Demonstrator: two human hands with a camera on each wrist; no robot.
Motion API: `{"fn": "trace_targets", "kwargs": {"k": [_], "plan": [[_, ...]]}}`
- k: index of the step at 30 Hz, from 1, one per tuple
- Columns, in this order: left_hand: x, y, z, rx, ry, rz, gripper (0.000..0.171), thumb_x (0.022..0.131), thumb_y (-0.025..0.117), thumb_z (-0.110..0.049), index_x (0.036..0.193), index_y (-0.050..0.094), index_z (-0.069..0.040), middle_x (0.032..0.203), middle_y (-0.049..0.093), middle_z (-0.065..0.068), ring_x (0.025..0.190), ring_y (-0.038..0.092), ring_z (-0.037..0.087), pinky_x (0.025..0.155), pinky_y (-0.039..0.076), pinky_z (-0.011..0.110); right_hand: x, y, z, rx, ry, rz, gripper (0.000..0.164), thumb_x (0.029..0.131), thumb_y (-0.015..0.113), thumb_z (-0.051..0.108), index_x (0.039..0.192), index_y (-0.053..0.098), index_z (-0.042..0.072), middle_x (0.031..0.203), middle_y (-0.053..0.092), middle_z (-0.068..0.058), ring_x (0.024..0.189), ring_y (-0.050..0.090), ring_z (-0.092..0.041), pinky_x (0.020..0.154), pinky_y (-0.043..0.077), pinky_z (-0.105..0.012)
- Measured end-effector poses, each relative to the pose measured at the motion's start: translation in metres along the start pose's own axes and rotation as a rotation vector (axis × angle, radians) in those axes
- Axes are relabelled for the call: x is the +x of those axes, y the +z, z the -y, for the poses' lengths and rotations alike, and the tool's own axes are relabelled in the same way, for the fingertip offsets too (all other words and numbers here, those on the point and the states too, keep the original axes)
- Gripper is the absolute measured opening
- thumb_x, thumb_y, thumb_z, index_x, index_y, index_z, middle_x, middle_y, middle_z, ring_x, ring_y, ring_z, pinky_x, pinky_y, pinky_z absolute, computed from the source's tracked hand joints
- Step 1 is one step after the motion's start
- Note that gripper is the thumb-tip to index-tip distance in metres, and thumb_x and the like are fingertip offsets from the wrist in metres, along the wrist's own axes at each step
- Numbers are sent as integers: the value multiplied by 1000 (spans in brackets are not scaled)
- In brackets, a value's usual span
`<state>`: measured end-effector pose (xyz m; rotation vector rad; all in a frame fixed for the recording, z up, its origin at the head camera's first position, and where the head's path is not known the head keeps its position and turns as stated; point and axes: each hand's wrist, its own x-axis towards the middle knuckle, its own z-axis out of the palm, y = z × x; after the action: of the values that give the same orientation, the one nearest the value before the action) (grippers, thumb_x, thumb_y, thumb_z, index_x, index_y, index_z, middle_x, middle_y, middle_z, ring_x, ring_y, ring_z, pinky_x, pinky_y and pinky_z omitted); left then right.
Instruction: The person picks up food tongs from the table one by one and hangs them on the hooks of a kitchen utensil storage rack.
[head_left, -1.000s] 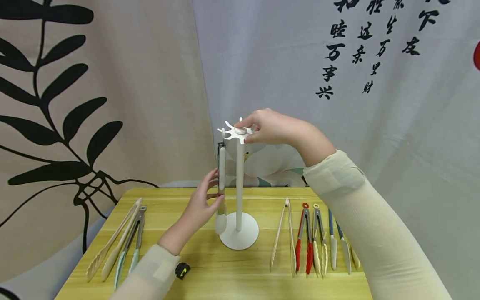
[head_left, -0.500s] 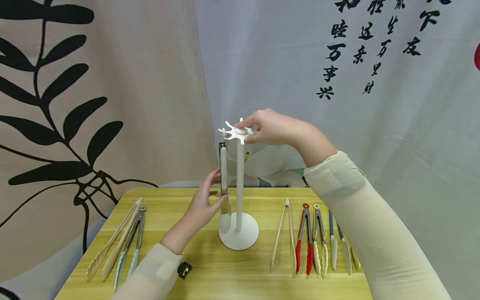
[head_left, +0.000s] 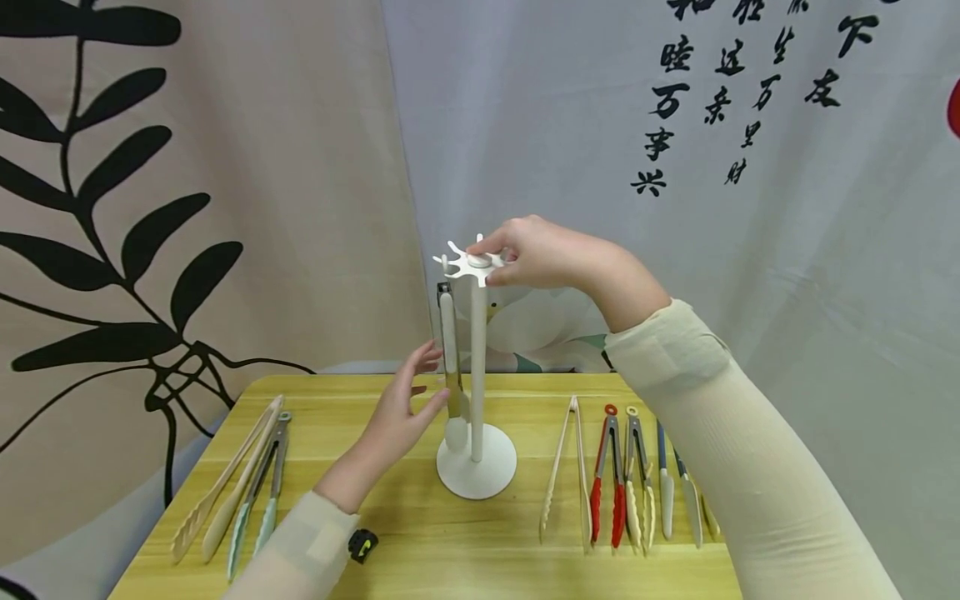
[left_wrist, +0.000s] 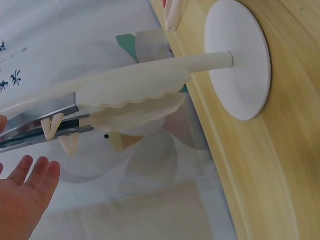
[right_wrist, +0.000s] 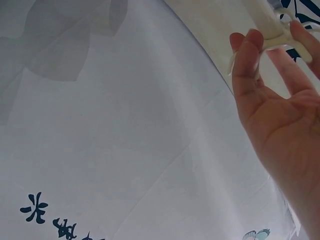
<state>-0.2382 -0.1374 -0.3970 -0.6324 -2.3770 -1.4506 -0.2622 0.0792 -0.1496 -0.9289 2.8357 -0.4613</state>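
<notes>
A white utensil stand (head_left: 478, 358) with a ring of hooks on top stands on the wooden table. From a left-side hook hang tongs (head_left: 449, 329) with steel arms and cream scalloped heads, seen close by in the left wrist view as cream heads (left_wrist: 135, 90) beside the pole. My left hand (head_left: 397, 412) is just left of them, fingers and thumb spread, holding nothing; its fingers (left_wrist: 42, 177) lie apart from the steel arms. My right hand (head_left: 536, 254) pinches the hook ring (head_left: 472, 265) at the top of the pole, its fingertips curled over the hooks (right_wrist: 280, 40).
Left on the table lie beige tongs (head_left: 228, 479) and mint-tipped tongs (head_left: 270, 479). At right lie cream tongs (head_left: 564, 467), red-tipped tongs (head_left: 609, 479), yellow-tipped tongs (head_left: 637, 483) and blue-handled utensils (head_left: 666, 492). A printed cloth (head_left: 525, 125) hangs behind the table.
My left hand has let go of the hanging tongs and drawn slightly left. The lower ends of the tongs have swung right, towards the pole. The right hand keeps its hold on the hook ring.
</notes>
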Motion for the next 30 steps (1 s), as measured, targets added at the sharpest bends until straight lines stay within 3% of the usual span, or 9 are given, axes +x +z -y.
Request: {"fn": "trace_targets", "kwargs": {"k": [8, 14, 17, 25, 30], "plan": [[-8, -9, 13, 28, -8, -7, 65, 94, 58, -25, 149, 23, -27, 145, 40, 0, 130, 40, 27, 101, 40, 51, 2, 1, 0, 15, -11, -6, 44, 90, 62, 15, 134, 55, 17, 109, 64, -4, 79, 51, -16, 66, 43, -26], [-15, -14, 21, 70, -39, 3, 68, 95, 57, -24, 150, 18, -28, 147, 36, 3, 131, 37, 28, 103, 37, 52, 2, 0, -1, -1, -18, -6, 45, 90, 62, 16, 134, 54, 18, 98, 61, -3, 70, 45, -14, 62, 40, -26], [-19, -17, 27, 106, -69, 13, 69, 95, 55, -30, 151, 15, -29, 150, 32, 3, 133, 35, 28, 105, 35, 50, 2, 0, -1, -6, -16, -6, 45, 91, 62, 16, 135, 54, 19, 86, 56, -3, 63, 39, -13, 57, 37, -25], [-32, -32, 42, 264, -200, 49, 76, 95, 44, -52, 153, 1, -27, 158, 13, 11, 143, 17, 36, 112, 20, 58, 3, -1, -2, -10, -25, 0, 45, 91, 61, 17, 135, 53, 19, 82, 51, -2, 59, 35, -11, 55, 34, -24], [-41, -41, 55, 334, -253, 54, 77, 96, 43, -49, 152, -4, -24, 158, 9, 15, 143, 11, 41, 110, 17, 62, 2, -1, -2, 3, -18, 5, 45, 91, 61, 16, 135, 54, 19, 78, 50, -1, 57, 34, -11, 54, 33, -24]]}}
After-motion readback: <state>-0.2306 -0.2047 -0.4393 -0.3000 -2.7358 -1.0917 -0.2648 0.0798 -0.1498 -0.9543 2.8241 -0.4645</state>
